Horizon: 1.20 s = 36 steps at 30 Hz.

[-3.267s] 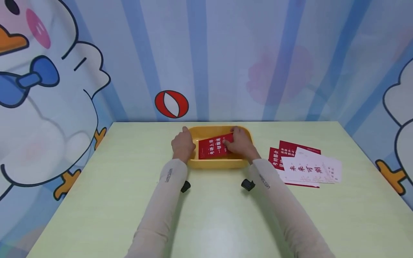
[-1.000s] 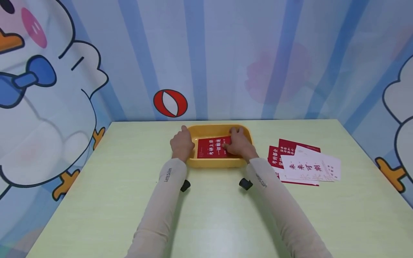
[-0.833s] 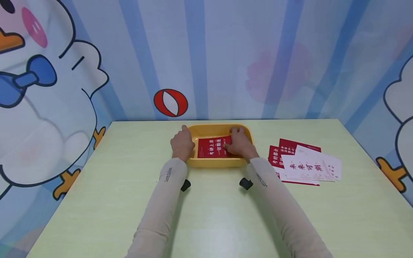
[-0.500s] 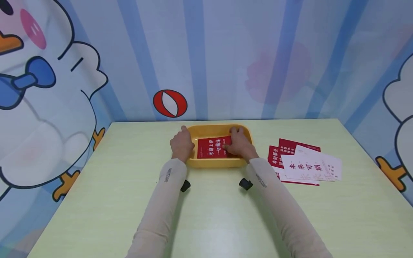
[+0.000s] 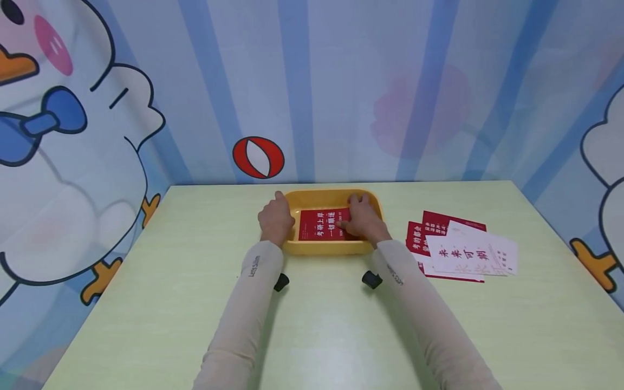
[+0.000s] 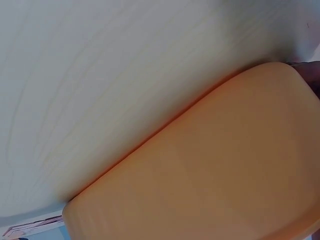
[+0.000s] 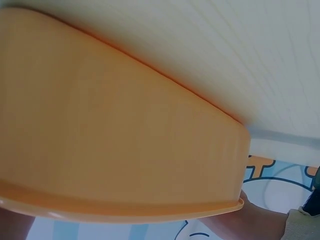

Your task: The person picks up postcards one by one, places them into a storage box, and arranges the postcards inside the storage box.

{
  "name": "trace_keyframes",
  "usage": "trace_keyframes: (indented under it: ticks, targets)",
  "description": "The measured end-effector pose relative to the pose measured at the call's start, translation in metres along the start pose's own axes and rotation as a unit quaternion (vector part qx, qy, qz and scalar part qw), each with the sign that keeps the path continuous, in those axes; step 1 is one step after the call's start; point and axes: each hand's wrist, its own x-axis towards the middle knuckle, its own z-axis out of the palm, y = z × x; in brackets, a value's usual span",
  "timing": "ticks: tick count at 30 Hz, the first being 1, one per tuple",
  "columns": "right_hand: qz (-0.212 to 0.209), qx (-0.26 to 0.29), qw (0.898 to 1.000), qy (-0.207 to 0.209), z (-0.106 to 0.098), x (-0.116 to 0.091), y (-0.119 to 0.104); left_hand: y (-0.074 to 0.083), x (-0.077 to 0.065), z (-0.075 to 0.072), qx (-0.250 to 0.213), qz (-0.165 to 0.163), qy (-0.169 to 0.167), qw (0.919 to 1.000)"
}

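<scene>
A yellow plastic tray (image 5: 326, 248) stands near the table's back edge. My left hand (image 5: 276, 219) grips its left end, the fingers at the rim. Inside the tray a red card (image 5: 317, 225) with white lettering lies nearly flat on the bottom. My right hand (image 5: 364, 219) reaches over the right end and holds that card's right side, thumb on top; its fingers there partly hide the card. Both wrist views are mostly filled by the tray's outer wall (image 6: 200, 160), which also appears as a broad orange side (image 7: 120, 125) in the right one.
Right of the tray, a loose overlapping group of red cards (image 5: 455, 219) and white cards (image 5: 470, 252) lies on the pale table (image 5: 322, 325). A fabric backdrop (image 5: 331, 97) with cartoon ducks rises behind and beside the table.
The red card's right side was raised and tilted about three seconds ago; my right hand has lowered it to the tray bottom. Over the last second both hands stay almost still.
</scene>
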Motion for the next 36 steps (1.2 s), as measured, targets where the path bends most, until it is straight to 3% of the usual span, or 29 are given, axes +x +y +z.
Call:
trace_keyframes:
  ticks: [36]
  targets:
    - [-0.004,-0.024,1.0,-0.016,-0.0011,0.0025,-0.0003,0.0025,-0.0029,-0.0018,-0.007,-0.001,0.005,1.0]
